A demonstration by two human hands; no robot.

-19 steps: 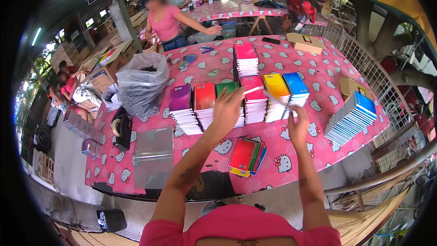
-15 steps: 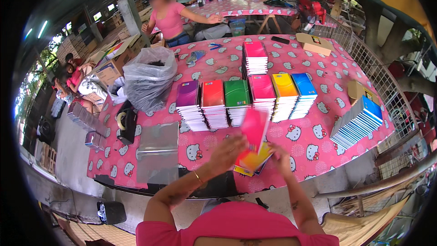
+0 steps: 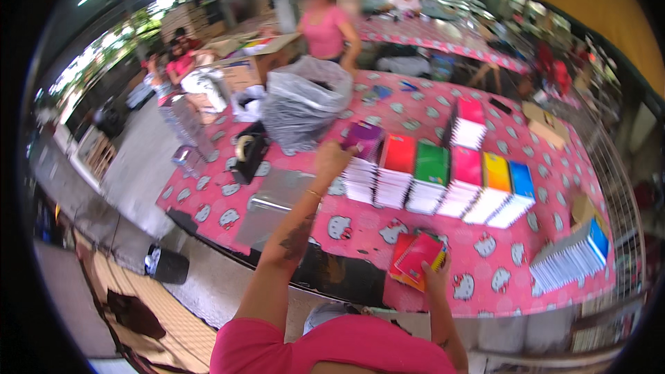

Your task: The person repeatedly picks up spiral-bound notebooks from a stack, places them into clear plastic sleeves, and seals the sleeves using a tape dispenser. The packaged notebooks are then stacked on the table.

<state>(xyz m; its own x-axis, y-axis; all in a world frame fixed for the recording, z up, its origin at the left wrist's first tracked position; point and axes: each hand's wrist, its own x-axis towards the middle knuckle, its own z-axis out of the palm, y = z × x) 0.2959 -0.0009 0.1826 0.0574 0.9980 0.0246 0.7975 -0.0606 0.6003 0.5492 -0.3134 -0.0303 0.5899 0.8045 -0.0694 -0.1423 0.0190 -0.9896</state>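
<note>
My left hand (image 3: 334, 162) reaches out to the leftmost stack and pinches the near edge of the purple spiral notebook (image 3: 364, 137) on its top. Close to the table's front edge, my right hand (image 3: 436, 273) grips a small fanned pile of notebooks. A pink notebook (image 3: 420, 252) lies uppermost there, with red and yellow covers showing under it. Right of the purple stack stand red notebooks (image 3: 398, 154), green notebooks (image 3: 431, 166), pink notebooks (image 3: 465, 167), yellow notebooks (image 3: 496, 173) and blue notebooks (image 3: 521, 180). Another pink stack (image 3: 470, 121) rises behind them.
A grey plastic bag (image 3: 305, 107), a tape dispenser (image 3: 251, 152) and clear plastic sheets (image 3: 276, 201) occupy the table's left side. More blue notebooks (image 3: 573, 256) lean in a row at the right, near an open carton (image 3: 546, 125). A co-worker (image 3: 325, 33) stands across the table.
My left hand has left the held notebooks and moved left and away to the purple stack. My right hand keeps the pile, now with the pink notebook on it. The view has swung left.
</note>
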